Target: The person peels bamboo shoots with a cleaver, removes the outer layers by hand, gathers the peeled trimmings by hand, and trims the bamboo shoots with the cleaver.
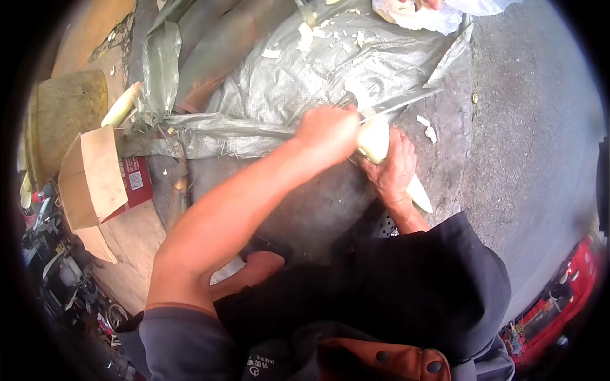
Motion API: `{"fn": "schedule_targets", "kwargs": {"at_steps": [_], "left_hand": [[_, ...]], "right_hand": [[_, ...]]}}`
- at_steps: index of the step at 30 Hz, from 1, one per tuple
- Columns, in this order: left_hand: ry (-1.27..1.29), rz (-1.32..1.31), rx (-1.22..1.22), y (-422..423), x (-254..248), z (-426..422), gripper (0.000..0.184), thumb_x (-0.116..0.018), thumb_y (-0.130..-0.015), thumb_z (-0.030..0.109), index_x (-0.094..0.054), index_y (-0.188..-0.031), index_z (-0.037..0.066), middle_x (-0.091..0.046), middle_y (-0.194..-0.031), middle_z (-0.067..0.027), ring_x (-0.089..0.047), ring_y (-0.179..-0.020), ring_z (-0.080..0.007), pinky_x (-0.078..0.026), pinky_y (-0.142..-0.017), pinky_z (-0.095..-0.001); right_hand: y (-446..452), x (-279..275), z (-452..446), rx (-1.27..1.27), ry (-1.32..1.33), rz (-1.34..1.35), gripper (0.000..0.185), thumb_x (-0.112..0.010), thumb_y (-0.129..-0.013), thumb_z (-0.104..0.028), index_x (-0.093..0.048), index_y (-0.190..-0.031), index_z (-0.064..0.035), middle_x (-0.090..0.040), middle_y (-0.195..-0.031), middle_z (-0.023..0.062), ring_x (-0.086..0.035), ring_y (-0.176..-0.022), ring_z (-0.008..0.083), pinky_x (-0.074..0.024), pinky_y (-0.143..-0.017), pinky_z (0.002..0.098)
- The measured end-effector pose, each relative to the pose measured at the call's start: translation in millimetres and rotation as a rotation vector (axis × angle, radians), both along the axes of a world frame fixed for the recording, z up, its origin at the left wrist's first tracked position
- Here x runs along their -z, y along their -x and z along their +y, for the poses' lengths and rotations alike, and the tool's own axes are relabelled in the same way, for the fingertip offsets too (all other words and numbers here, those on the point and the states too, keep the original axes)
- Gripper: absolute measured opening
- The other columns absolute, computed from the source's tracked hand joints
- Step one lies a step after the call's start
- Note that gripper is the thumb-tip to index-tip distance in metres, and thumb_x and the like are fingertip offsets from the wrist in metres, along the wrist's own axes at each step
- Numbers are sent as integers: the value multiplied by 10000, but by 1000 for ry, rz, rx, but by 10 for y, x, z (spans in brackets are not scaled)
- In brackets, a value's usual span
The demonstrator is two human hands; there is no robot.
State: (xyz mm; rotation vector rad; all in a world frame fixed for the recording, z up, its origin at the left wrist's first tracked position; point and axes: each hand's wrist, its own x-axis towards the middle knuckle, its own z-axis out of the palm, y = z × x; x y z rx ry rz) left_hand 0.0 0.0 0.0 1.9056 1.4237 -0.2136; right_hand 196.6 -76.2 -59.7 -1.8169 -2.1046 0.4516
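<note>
My left hand point(329, 131) is closed round the handle end of a knife point(403, 101), whose long blade points to the upper right. Just below the blade, a pale peeled vegetable point(373, 141) is gripped in my right hand point(394, 166). A long, pointed white piece point(419, 194) shows beyond the heel of that hand; whether it joins the vegetable is hidden. White scraps point(306, 37) lie on a grey-green woven plastic sheet point(267, 82) in front of my hands.
An open cardboard box point(95, 174) and a yellowish bucket point(67, 114) stand at the left, with a pale shoot point(122, 105) near them. A white plastic bag point(413, 19) is at the top. Small scraps point(430, 133) lie on the ground at the right.
</note>
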Motion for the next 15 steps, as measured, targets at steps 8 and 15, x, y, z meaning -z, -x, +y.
{"fn": "schedule_targets", "kwargs": {"at_steps": [8,15], "left_hand": [[28,0,-287,319,61,-311,190,-543,-860,93,-637,-972,-29,-697,-863,-251,-685,-840,-423,-523,-781,-525],[132,4,-357,355,-8,-268,288,-582,-882,175,-630,-1092,-17,-676,-878,-273,-651,-891,-453,-491,-801,-510]], "right_hand": [[-31,-110,75,16,153,7,943,-902,-548,-222,-464,-1357,-16,-571,-1228,210,-571,-1038,400,-459,-897,484],[-332,-152,118,47,341,49,945,-897,-614,-241,-413,-1404,-54,-572,-1201,201,-577,-1091,398,-495,-904,475]]}}
